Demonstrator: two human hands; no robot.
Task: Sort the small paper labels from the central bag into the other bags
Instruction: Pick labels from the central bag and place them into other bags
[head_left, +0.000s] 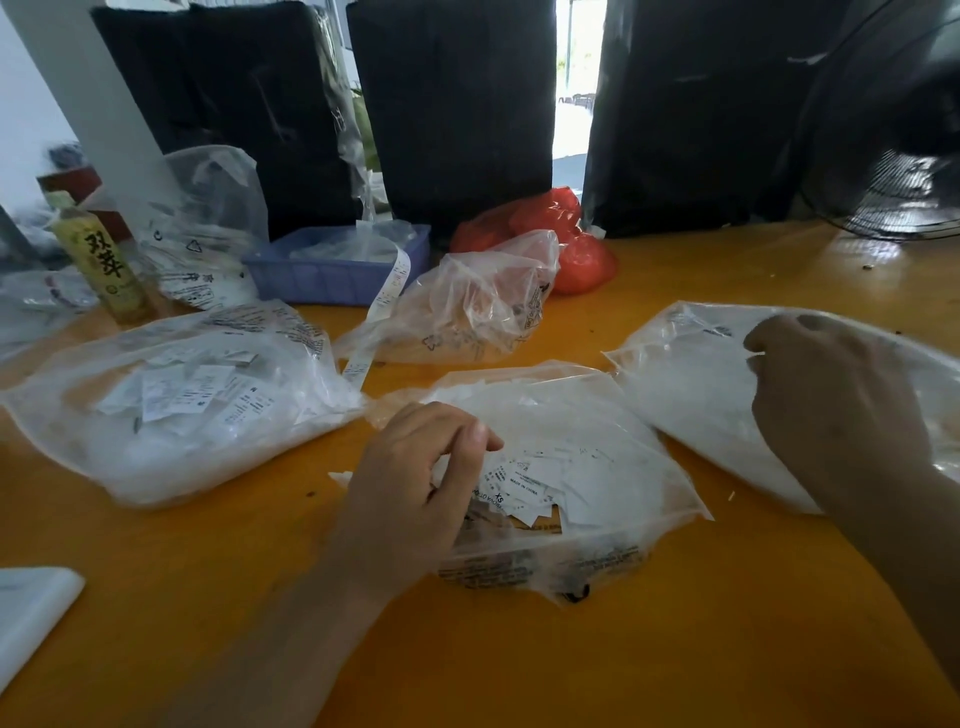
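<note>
With the left hand curled into the labels in the near middle bag and the right hand apparently pinching something over the right bag, loose labels could spill onto the table or land in the wrong bag.

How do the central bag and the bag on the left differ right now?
The central bag lies nearest the person, with the left hand at its labels; the left bag lies untouched. Loose labels show at the central bag's mouth; the left bag's labels show through its plastic. Both are clear plastic on the orange table.
</note>
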